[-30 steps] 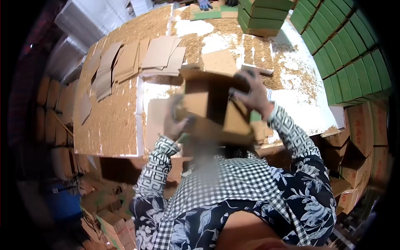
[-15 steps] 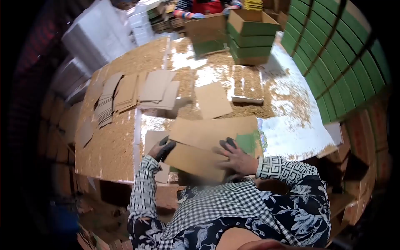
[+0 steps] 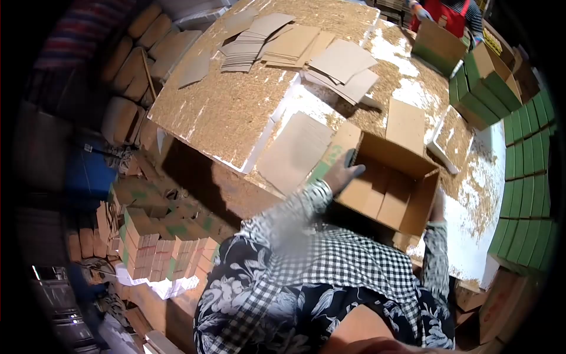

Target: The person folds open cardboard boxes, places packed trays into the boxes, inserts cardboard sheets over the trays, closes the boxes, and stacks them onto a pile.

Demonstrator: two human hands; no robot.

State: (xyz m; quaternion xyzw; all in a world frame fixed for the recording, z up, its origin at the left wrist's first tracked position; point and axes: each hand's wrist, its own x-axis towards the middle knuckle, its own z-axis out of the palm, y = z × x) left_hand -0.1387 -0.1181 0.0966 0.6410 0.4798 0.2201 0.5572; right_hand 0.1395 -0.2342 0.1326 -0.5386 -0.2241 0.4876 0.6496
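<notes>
An open cardboard box (image 3: pixel 377 192) stands tilted in front of my body, its open top facing me and its bottom flaps visible inside. My left hand (image 3: pixel 342 174) grips the box's left wall, with a dark-tipped thumb over the rim. Along the outer right side of the box is my right hand (image 3: pixel 437 207), its fingers hidden behind the wall. A grey cardboard sheet (image 3: pixel 296 152) lies on the table just left of the box. Behind the box lies a brown cardboard sheet (image 3: pixel 405 124).
Stacked cardboard sheets (image 3: pixel 342 59) lie on the debris-strewn table (image 3: pixel 224 121). Green boxes (image 3: pixel 480 88) stand at the back right, near another person (image 3: pixel 446 17). A wall of green cartons (image 3: pixel 525 189) lines the right. Bundled flat boxes (image 3: pixel 144 242) sit low left.
My view has swung to the left. The folded cardboard under my hands is now an opened box with its inside showing. My right hand has moved to its outer right side.
</notes>
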